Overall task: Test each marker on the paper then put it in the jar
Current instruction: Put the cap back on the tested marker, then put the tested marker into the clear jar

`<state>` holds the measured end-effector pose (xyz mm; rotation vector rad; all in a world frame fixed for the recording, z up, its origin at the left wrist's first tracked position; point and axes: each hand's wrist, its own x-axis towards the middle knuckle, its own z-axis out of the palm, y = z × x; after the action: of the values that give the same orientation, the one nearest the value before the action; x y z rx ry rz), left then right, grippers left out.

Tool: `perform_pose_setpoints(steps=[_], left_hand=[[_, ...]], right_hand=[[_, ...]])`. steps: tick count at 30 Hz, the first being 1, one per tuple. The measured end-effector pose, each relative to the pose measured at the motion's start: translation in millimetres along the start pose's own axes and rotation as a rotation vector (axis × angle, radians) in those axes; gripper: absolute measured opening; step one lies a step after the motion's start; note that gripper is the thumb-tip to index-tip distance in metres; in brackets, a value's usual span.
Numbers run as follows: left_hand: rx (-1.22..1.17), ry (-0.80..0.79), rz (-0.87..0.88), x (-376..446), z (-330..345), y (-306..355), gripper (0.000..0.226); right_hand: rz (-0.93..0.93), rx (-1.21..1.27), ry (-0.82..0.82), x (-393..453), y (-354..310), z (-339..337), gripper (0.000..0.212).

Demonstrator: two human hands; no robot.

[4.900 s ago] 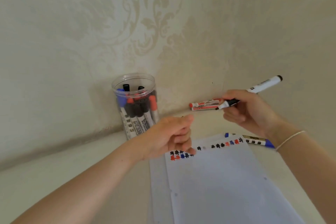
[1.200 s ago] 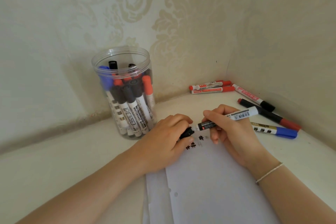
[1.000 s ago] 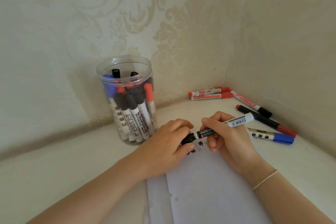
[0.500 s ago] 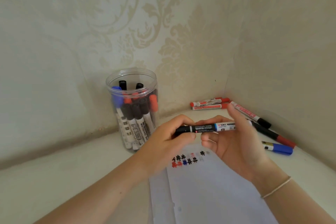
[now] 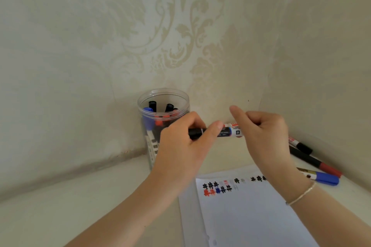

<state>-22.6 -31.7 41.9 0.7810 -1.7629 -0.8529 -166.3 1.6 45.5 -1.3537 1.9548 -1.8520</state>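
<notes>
A black-capped whiteboard marker (image 5: pixel 226 132) is held level above the table, just right of the clear plastic jar (image 5: pixel 163 96). My left hand (image 5: pixel 180 146) grips its black cap end with thumb and curled fingers. My right hand (image 5: pixel 267 138) is curled round the white barrel end, with one finger raised. The jar stands against the wall and holds several capped markers, black, red and blue. White paper (image 5: pixel 251 216) lies below my hands, with small black, red and blue test marks (image 5: pixel 216 188) along its top edge.
Loose markers lie in the right corner by the wall: a blue-capped marker (image 5: pixel 325 178), a black and red marker (image 5: pixel 313 161), and a black-capped marker (image 5: pixel 301 145) partly hidden by my right wrist. Patterned walls close in behind and to the right.
Since a second ago the cap went back on the marker, and both hands lifted it off the paper up beside the jar. The view tilted upward.
</notes>
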Motion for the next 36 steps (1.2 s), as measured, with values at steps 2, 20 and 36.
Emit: perform_pose_setpoints(steps=[2,20,36], left_hand=[[0.001,0.02,-0.021,0,0,0,0.037],[0.216,0.224,0.311,38,-44,36,0.014],[0.748,-0.156,0.03,99,-69,3,0.009]], right_hand=[[0.003,-0.039,0.024,-4,-2,0,0.058],[0.447,0.624,-0.426,-19,-47,46,0.046],[0.139,-0.5,-0.534,-1,67,30,0.036]])
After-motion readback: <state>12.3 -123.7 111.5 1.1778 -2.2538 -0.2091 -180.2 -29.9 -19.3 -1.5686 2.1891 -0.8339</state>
